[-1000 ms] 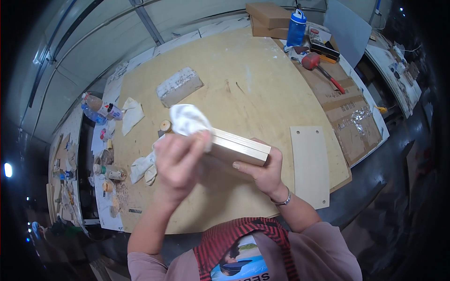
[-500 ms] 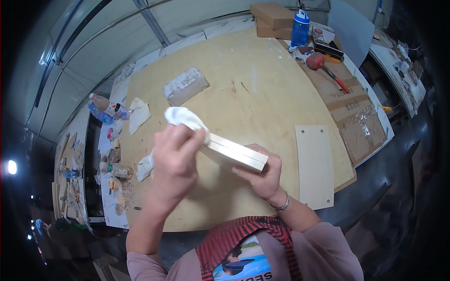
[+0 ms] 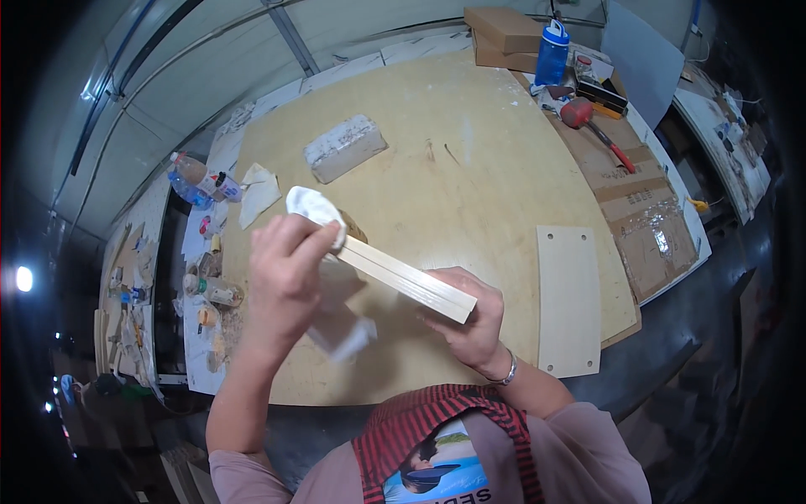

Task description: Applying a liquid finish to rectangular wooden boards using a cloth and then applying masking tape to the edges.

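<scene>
My right hand [image 3: 477, 328] grips the near right end of a pale wooden piece [image 3: 407, 283], with a groove line along its narrow edge. The piece is held tilted above the table. My left hand [image 3: 284, 273] pinches a white cloth [image 3: 309, 203] wrapped over the piece's far left end. Below that hand, a pale flap [image 3: 348, 340] is blurred by motion; it may be part of the cloth. To the right, a flat pale board [image 3: 569, 302] with corner holes lies on the table. A worn whitish block [image 3: 346, 149] rests beyond my hands.
The big wooden tabletop [image 3: 437, 101] bears another white cloth [image 3: 260, 193] at left, near plastic bottles [image 3: 201, 178]. A red-headed mallet [image 3: 578, 113] lies on cardboard [image 3: 642, 218] at right. Behind it stand a blue bottle [image 3: 552, 57] and cardboard boxes [image 3: 504, 34].
My left hand and the cloth have slid leftward along the edge of the wooden piece, baring more of it. My right hand keeps its grip. The view has shifted slightly.
</scene>
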A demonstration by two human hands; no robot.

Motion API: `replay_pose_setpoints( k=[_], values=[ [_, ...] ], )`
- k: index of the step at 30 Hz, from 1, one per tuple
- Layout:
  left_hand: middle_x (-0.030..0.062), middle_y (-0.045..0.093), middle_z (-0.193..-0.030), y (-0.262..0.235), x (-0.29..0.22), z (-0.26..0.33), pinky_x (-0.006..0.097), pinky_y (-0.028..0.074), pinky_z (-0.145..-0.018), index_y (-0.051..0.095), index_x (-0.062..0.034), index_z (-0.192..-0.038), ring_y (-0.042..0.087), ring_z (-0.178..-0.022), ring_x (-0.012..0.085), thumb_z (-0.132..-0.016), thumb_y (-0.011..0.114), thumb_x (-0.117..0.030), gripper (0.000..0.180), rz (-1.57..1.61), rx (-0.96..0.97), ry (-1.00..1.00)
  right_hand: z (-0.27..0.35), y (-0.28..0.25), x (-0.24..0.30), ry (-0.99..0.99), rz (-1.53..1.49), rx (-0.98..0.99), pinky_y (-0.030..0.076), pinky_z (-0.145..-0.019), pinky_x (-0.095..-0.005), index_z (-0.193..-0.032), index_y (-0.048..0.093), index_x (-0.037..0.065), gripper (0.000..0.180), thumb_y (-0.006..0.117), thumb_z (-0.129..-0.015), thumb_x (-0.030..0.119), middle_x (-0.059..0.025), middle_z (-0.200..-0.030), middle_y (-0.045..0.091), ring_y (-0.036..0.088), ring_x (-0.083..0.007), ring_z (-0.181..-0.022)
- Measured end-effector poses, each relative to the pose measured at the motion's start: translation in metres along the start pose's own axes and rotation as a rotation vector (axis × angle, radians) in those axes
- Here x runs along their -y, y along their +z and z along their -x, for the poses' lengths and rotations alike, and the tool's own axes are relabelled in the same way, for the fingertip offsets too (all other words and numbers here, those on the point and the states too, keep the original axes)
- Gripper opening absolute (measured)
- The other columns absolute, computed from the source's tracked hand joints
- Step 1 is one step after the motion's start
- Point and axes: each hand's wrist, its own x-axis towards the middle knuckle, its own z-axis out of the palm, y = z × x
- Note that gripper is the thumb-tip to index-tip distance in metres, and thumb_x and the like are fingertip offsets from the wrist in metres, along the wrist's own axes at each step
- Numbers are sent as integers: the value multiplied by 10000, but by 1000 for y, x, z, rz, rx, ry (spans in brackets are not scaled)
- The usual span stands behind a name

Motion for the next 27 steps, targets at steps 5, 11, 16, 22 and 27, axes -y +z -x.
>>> replay_pose_setpoints(
  k=[5,11,16,22,27],
  values=[
    [75,539,-782,-8,-24,3,353,383,-645,664,-20,-937,533,-732,249,-679,616,-9,262,108,76,8,7,6,2,7,41,23,520,-745,-307,-1058,652,-34,410,739,-660,-76,-152,-958,674,663,-238,-844],
    [65,549,-781,-13,1,7,341,389,-646,676,-23,-929,539,-731,240,-699,610,7,241,-28,70,-31,9,8,1,-22,15,13,530,-749,-322,-1067,654,-28,403,727,-673,-77,-161,-968,676,666,-254,-863],
    [68,535,-808,-15,-7,8,335,407,-671,672,-28,-956,552,-767,240,-685,629,-57,277,91,132,48,11,7,5,-23,26,37,533,-737,-322,-1063,656,-25,407,724,-666,-83,-157,-964,678,666,-250,-847],
    [73,569,-820,-17,31,6,301,457,-652,700,-33,-959,563,-727,213,-683,612,76,310,221,70,-355,7,7,0,-57,37,27,533,-731,-315,-1066,648,-42,396,721,-678,-66,-169,-944,675,673,-258,-834],
    [75,604,-824,-20,-9,-6,307,469,-695,696,-41,-872,596,-784,236,-654,626,96,267,448,184,-77,10,5,1,-14,31,28,531,-734,-317,-1077,652,-29,426,727,-661,-81,-156,-951,676,664,-247,-837]
  ],
)
